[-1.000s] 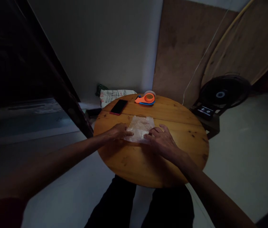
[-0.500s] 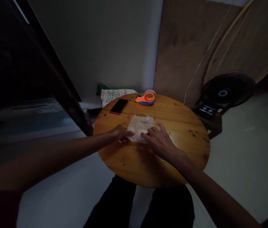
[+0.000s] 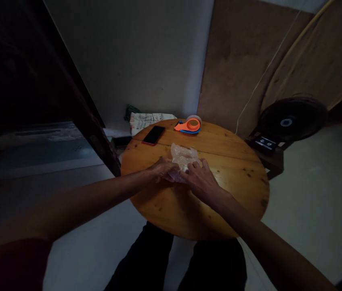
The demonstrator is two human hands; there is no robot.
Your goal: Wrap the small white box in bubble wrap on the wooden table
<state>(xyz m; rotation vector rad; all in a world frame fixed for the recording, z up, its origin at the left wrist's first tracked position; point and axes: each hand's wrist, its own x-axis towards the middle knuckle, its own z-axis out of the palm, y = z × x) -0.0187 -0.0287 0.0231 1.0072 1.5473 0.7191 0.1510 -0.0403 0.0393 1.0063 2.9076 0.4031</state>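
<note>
In the dim room, crumpled clear bubble wrap point(image 3: 184, 154) lay near the middle of a round wooden table point(image 3: 237, 169), between a person's hands. The left hand point(image 3: 163, 169) grasped its near left part, some fingertips hidden in the folds. The right hand point(image 3: 201, 178) bent its fingers over the other side; their tips were partly covered, so I could not tell whether they pinched it. Beyond lay a phone point(image 3: 154, 135) and an orange tape dispenser point(image 3: 191, 124), which mostly hid something blue point(image 3: 190, 131). The table's edge cut off a printed white bag point(image 3: 149, 120).
</note>
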